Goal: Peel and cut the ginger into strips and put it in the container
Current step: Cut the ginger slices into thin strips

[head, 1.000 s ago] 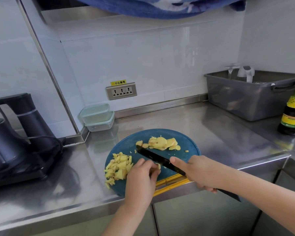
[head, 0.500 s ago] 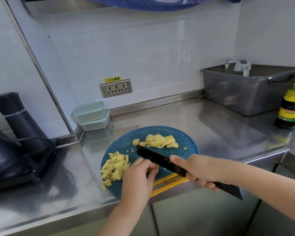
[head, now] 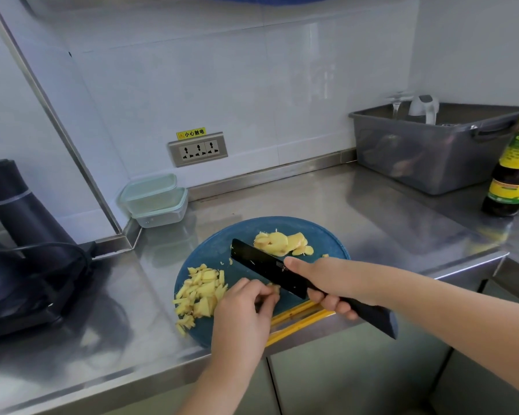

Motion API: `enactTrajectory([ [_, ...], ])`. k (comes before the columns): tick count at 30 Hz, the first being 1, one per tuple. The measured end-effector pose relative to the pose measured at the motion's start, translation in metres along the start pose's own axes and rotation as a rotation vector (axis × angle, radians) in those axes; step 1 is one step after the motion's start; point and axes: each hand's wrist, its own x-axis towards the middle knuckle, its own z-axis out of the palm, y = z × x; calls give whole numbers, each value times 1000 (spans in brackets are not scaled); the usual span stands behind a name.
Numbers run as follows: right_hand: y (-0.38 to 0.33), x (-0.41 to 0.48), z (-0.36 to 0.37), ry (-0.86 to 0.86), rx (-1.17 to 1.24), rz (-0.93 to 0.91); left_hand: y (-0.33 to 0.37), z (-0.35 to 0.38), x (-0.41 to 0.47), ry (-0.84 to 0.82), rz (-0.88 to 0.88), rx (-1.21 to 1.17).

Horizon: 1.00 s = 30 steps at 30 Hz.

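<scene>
Knife (head: 264, 266) just lifted in my gripping right hand (head: 336, 283), left hand (head: 240, 313) pinches ginger (head: 274, 287) beside it, slices (head: 279, 242) beyond await cutting

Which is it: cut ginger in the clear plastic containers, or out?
Out: cut yellow ginger lies piled on the round blue board; the stacked clear plastic containers show no yellow.

single view, worn on the person's head, wide-angled, facing forward and down across the steel surface (head: 327, 205) toward the tiled wall (head: 252, 85). it sits close: the left hand (head: 243, 310) and right hand (head: 327, 283) reach in from the bottom edge, over the round blue board (head: 210, 250) near the middle.
</scene>
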Motion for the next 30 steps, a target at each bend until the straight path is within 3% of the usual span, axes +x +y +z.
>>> enactTrajectory([
  [6,9,-11,-7,-40,9,-36,2,-1,0,-2,-9,3],
  [18,2,-11,7,134,-319,-24,2,-2,1,-31,-4,-9],
  [22,-2,-8,12,112,-436,32,0,0,2,-33,-25,-40],
  [28,-17,0,17,102,-401,21,-1,-1,1,-28,-50,-73],
  [30,-14,4,13,79,-274,28,-1,-1,0,-11,-56,-78],
])
